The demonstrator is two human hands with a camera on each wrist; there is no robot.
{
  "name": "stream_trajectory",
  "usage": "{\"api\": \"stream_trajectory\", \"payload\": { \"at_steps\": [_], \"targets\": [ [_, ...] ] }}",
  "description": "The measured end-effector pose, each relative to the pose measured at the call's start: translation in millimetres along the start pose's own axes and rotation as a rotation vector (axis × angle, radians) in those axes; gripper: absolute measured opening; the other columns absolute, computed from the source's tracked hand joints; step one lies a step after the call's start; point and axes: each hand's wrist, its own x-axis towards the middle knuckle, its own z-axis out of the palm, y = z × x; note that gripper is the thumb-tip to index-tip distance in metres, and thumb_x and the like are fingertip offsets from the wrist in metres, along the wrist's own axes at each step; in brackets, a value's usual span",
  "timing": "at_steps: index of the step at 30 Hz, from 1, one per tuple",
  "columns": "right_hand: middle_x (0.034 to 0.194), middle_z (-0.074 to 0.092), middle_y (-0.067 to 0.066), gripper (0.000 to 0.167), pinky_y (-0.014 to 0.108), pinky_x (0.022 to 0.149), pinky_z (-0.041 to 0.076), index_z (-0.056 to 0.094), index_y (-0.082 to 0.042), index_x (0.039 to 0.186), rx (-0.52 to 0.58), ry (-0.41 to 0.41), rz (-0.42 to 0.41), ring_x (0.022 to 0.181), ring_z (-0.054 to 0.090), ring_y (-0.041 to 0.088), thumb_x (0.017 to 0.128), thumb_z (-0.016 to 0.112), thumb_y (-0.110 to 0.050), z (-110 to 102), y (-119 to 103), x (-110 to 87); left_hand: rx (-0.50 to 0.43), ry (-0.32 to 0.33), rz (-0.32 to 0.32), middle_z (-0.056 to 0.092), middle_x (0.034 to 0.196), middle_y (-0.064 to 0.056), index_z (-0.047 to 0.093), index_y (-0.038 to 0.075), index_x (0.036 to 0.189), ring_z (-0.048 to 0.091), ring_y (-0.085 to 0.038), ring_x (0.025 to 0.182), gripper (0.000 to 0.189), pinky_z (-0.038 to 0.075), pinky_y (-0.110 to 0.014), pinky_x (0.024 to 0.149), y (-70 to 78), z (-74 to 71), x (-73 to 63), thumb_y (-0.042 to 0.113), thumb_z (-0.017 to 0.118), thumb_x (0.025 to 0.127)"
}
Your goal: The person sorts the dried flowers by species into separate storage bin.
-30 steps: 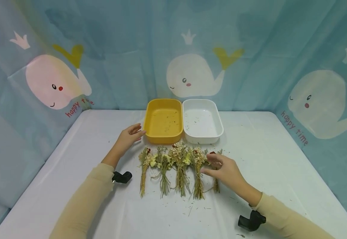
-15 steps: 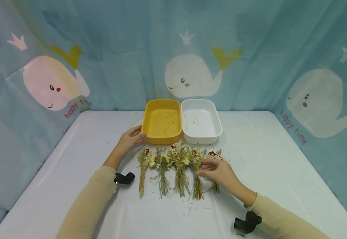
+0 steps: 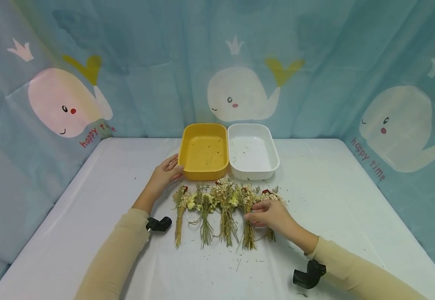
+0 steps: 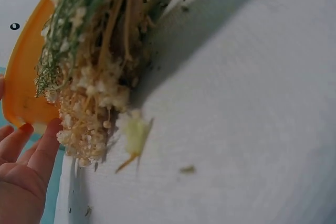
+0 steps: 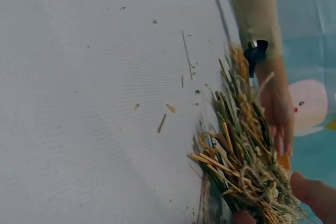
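Several dried flower bouquets with tied stems lie in a row across the table, flower heads toward the bins. In the head view my right hand (image 3: 271,216) is at the fourth bouquet (image 3: 248,233) from the left, its thumb and fingertips at the binding. The right wrist view shows the thumb (image 5: 315,195) and a fingertip on either side of those stems (image 5: 231,156). My left hand (image 3: 162,177) rests against the left side of the yellow bin (image 3: 204,174), fingers fairly straight. The leftmost bouquet (image 3: 180,216) lies near that hand.
A white bin (image 3: 254,174) stands against the yellow one's right side; both hold small plant scraps. Behind the right hand lies the rightmost bouquet (image 3: 271,195), partly hidden. Broken stems and crumbs dot the white tablecloth (image 3: 217,275). A blue whale-print curtain (image 3: 157,100) encloses the table.
My right hand has moved left and slightly down, from over the rightmost bouquet to the fourth one. The left hand has come in against the yellow bin's side. The bouquets have stayed put.
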Motion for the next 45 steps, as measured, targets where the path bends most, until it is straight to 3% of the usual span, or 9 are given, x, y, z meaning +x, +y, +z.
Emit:
{"api": "stream_trajectory", "payload": {
  "at_steps": [3, 8, 15, 21, 25, 30, 37, 42, 45],
  "targets": [
    [0.092, 0.077, 0.014, 0.056, 0.035, 0.074, 0.066, 0.063, 0.012, 0.122, 0.014, -0.001, 0.017, 0.078, 0.075, 0.022, 0.081, 0.083, -0.021, 2.0, 0.8, 0.8, -0.022, -0.005, 0.009, 0.025, 0.165, -0.008, 0.022, 0.018, 0.16, 0.042, -0.032, 0.143, 0.067, 0.047, -0.041, 0.113, 0.2, 1.6, -0.8, 0.021, 0.057, 0.102],
    [0.091, 0.077, 0.013, 0.052, 0.034, 0.074, 0.066, 0.065, 0.011, 0.119, 0.019, 0.017, 0.041, 0.077, 0.075, 0.019, 0.08, 0.083, -0.019, 3.8, 2.0, 1.7, -0.024, -0.031, 0.014, 0.022, 0.165, -0.015, 0.019, 0.009, 0.16, 0.04, -0.035, 0.144, 0.068, 0.045, -0.044, 0.113, 12.8, 6.8, -9.5, 0.017, 0.056, 0.103],
    [0.094, 0.077, 0.012, 0.045, 0.035, 0.074, 0.066, 0.068, 0.008, 0.116, 0.031, 0.0, 0.044, 0.078, 0.075, 0.019, 0.082, 0.082, -0.018, 5.9, -2.6, 3.7, -0.004, -0.024, 0.033, 0.025, 0.165, -0.009, 0.021, 0.017, 0.16, 0.043, -0.032, 0.142, 0.069, 0.049, -0.04, 0.111, -4.4, 0.0, 1.6, 0.023, 0.057, 0.102],
    [0.079, 0.076, 0.006, 0.031, 0.029, 0.065, 0.065, 0.073, 0.004, 0.101, 0.075, -0.006, 0.103, 0.065, 0.072, 0.012, 0.082, 0.082, -0.019, 6.5, -5.2, 14.3, 0.004, -0.008, 0.024, 0.024, 0.166, -0.007, 0.019, 0.018, 0.161, 0.043, -0.031, 0.143, 0.069, 0.049, -0.039, 0.11, -0.7, -0.6, 1.8, 0.023, 0.056, 0.103],
    [0.073, 0.074, 0.004, 0.028, 0.025, 0.066, 0.064, 0.073, 0.004, 0.101, 0.171, -0.059, 0.152, 0.064, 0.071, 0.01, 0.085, 0.079, -0.017, 3.6, -1.3, 20.3, 0.022, -0.004, 0.009, 0.023, 0.166, -0.006, 0.019, 0.02, 0.161, 0.042, -0.03, 0.144, 0.069, 0.048, -0.039, 0.111, -0.4, -0.3, 1.7, 0.024, 0.056, 0.103],
    [0.077, 0.075, 0.003, 0.028, 0.023, 0.07, 0.064, 0.072, 0.007, 0.107, 0.265, -0.125, 0.181, 0.069, 0.072, 0.01, 0.088, 0.075, -0.014, 0.3, 2.8, 22.1, 0.023, -0.006, -0.006, 0.025, 0.165, -0.005, 0.02, 0.022, 0.161, 0.042, -0.03, 0.144, 0.067, 0.049, -0.037, 0.111, -1.1, 1.4, 2.8, 0.023, 0.056, 0.103],
    [0.077, 0.074, 0.003, 0.024, 0.024, 0.071, 0.064, 0.071, 0.004, 0.106, 0.31, -0.102, 0.192, 0.07, 0.072, 0.01, 0.089, 0.074, -0.013, 1.9, -0.2, 19.2, 0.0, 0.019, -0.017, 0.027, 0.165, -0.006, 0.023, 0.019, 0.16, 0.044, -0.028, 0.142, 0.067, 0.053, -0.026, 0.103, -1.8, 0.8, 3.4, 0.021, 0.057, 0.102],
    [0.089, 0.074, 0.003, 0.025, 0.027, 0.08, 0.064, 0.069, 0.006, 0.111, 0.365, -0.097, 0.189, 0.081, 0.073, 0.012, 0.092, 0.07, -0.01, 0.9, -1.8, 17.9, -0.052, 0.049, -0.024, 0.03, 0.163, -0.008, 0.027, 0.015, 0.159, 0.05, -0.024, 0.138, 0.066, 0.055, -0.02, 0.099, -2.3, 2.0, 3.1, 0.019, 0.059, 0.101],
    [0.093, 0.072, 0.003, 0.018, 0.028, 0.084, 0.063, 0.069, 0.003, 0.105, 0.406, -0.088, 0.198, 0.085, 0.073, 0.013, 0.092, 0.069, -0.008, 1.2, -2.8, 17.7, -0.085, 0.056, -0.02, 0.03, 0.163, -0.009, 0.027, 0.013, 0.159, 0.05, -0.026, 0.138, 0.067, 0.055, -0.019, 0.098, -1.9, 3.7, 3.5, 0.017, 0.06, 0.1]
  ]
}}
